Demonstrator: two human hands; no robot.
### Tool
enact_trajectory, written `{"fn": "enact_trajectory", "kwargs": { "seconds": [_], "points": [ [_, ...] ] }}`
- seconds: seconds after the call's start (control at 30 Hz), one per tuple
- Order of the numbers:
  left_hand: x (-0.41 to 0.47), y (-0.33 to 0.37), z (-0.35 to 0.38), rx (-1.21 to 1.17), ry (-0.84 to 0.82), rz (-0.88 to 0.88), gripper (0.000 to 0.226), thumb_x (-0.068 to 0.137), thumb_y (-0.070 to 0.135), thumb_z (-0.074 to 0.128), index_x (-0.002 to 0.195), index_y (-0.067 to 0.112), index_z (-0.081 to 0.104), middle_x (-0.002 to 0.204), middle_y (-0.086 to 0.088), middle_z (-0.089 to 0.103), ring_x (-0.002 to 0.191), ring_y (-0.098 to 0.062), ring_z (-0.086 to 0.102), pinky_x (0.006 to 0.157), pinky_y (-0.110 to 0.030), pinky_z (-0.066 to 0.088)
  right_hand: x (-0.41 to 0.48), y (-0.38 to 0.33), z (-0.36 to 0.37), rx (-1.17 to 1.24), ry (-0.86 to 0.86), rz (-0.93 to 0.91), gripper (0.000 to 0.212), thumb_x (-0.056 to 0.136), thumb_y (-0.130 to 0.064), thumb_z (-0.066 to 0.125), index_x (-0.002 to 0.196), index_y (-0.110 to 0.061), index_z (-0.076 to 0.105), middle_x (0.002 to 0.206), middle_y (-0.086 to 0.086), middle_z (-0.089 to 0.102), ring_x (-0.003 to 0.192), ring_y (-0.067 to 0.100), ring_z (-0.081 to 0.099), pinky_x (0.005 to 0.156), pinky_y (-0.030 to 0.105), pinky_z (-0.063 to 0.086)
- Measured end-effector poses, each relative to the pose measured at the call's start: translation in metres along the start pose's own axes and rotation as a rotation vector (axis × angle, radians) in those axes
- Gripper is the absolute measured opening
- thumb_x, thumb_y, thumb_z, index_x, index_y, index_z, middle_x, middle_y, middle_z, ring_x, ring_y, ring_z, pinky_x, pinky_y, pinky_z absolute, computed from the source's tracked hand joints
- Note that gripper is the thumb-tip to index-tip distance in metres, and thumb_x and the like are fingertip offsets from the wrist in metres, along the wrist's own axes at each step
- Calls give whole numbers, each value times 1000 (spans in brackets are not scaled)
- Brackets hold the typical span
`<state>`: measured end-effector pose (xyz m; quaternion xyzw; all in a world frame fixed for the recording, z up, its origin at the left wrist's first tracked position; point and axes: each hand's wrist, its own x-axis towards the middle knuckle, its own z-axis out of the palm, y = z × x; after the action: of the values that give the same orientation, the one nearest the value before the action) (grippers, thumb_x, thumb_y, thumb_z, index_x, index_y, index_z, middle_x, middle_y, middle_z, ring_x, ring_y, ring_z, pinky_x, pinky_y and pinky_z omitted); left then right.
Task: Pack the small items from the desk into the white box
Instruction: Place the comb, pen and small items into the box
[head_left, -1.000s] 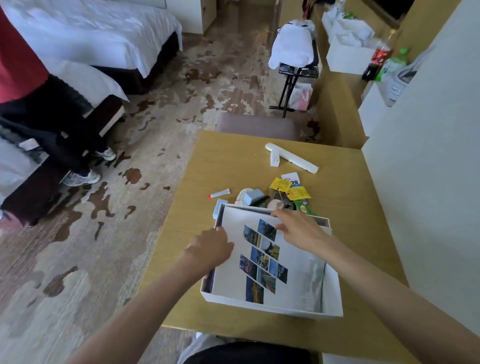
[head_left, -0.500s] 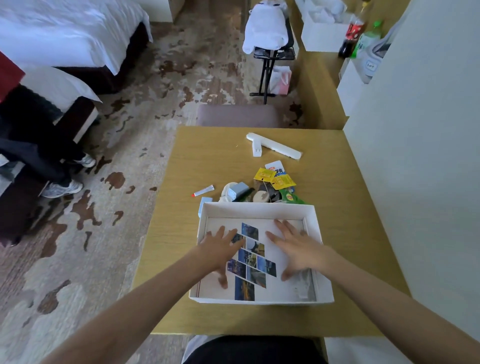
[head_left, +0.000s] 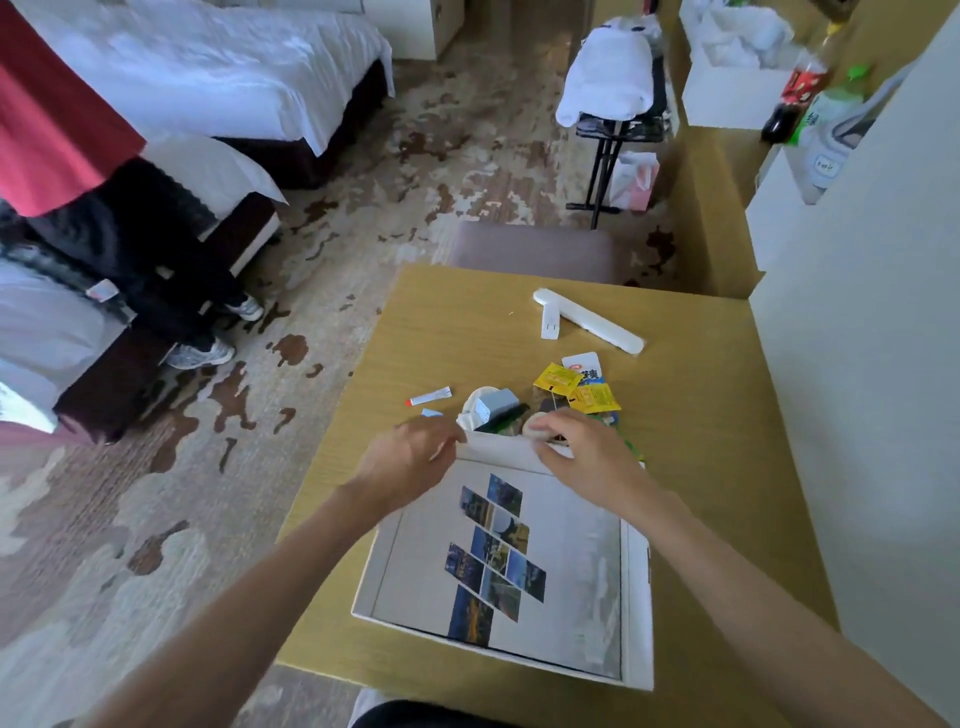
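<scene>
Reaching over the far rim of the shallow white cardboard box (head_left: 638, 597), low in the frame's centre, both hands meet the heap of small items at mid-frame: the right hand (head_left: 587, 457) curls its fingers around a small round cream-coloured object (head_left: 540, 429), while the left hand (head_left: 410, 457) hovers half-curled, whether grasping anything I cannot tell. Lifting one piece at a time seems wisest, since yellow sachets (head_left: 558, 382), a grey-blue packet (head_left: 498, 405) and a red-tipped white tube (head_left: 428, 397) crowd close, with the box wall between.
</scene>
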<state>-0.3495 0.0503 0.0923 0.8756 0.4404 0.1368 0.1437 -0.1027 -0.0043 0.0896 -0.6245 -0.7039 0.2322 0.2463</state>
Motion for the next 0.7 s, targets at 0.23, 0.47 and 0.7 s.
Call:
{"fn": "enact_trajectory", "kwargs": {
  "seconds": [0.23,0.47,0.7],
  "points": [
    [28,-69,5,-276,17,-454,23,91,13,47,108,19,61,98,-4,68,80,-25,62,68,-37,52,92,9,30,-23,-177,204,29,90,-24,60,117,-15,63,101,-3,62,95,16,59,73,29,44],
    [58,-124,48,-209,-458,-494,53,88,27,58,136,16,37,128,-12,52,115,-31,53,97,-45,45,149,27,85,-171,-328,462,53,87,-36,61,134,-14,49,136,9,53,120,27,52,92,36,45],
    [85,-139,73,20,-645,-127,82,73,33,76,142,23,31,145,-2,36,134,-27,36,100,-45,44,158,32,105,-207,-202,561,60,72,-43,71,125,-21,55,125,6,61,112,26,57,82,34,43]
  ]
}}
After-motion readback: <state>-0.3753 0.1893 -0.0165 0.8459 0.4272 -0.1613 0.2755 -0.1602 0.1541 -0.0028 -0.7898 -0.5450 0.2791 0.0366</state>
